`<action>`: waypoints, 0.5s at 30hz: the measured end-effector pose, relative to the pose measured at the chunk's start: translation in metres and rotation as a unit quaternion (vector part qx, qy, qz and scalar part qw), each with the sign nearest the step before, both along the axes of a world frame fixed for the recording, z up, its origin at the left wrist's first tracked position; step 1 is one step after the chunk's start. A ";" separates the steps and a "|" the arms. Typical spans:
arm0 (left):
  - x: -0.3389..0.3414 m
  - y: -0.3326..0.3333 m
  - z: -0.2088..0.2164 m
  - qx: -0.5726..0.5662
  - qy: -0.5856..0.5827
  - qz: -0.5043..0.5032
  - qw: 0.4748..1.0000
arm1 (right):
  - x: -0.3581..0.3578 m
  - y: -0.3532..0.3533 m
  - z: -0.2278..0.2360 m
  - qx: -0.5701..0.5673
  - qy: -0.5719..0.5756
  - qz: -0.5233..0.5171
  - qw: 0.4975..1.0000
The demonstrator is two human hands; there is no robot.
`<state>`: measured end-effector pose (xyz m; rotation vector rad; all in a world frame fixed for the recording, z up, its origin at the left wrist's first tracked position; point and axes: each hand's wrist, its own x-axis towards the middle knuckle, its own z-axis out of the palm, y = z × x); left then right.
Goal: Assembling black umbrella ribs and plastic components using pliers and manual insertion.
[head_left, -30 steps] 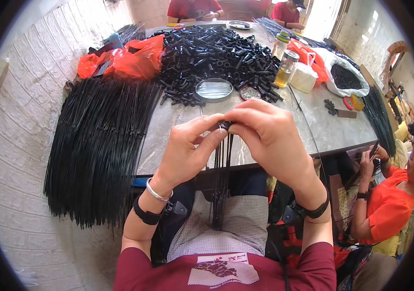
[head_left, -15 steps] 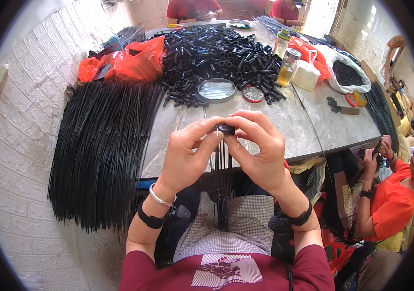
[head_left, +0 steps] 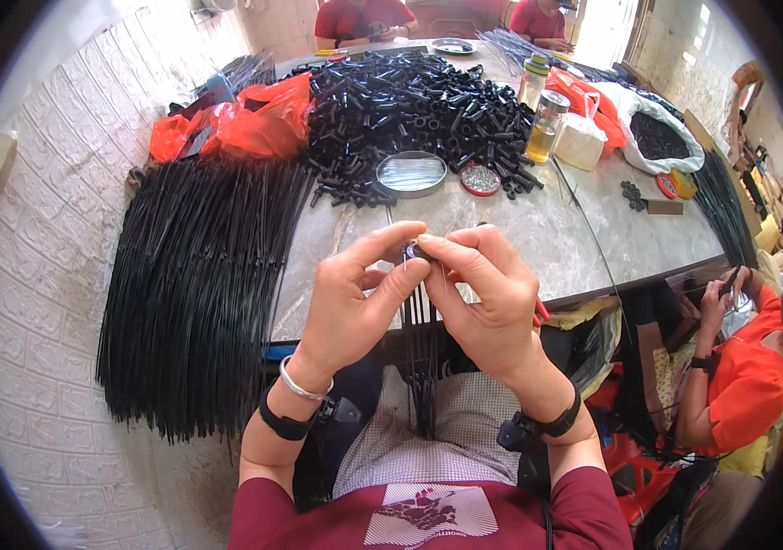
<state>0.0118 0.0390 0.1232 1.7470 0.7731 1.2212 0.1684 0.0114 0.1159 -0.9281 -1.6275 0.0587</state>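
the left hand [head_left: 347, 284] and right hand [head_left: 492, 295] cover most of the small dark piece [head_left: 412, 251] pinched between them, so its shape cannot be told. the pile of tubes [head_left: 410, 105] hides the table [head_left: 538, 247] beneath. a far person [head_left: 364, 16] is cut off above the shoulders by the top edge.

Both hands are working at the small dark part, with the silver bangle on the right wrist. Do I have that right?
Not quite: the silver bangle is on the left wrist, as the head view shows. Both hands are at the small dark part.
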 end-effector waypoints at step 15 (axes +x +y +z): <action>0.004 -0.001 -0.007 -0.083 -0.111 -0.117 0.983 | 0.011 -0.011 0.001 -0.170 0.221 0.151 0.948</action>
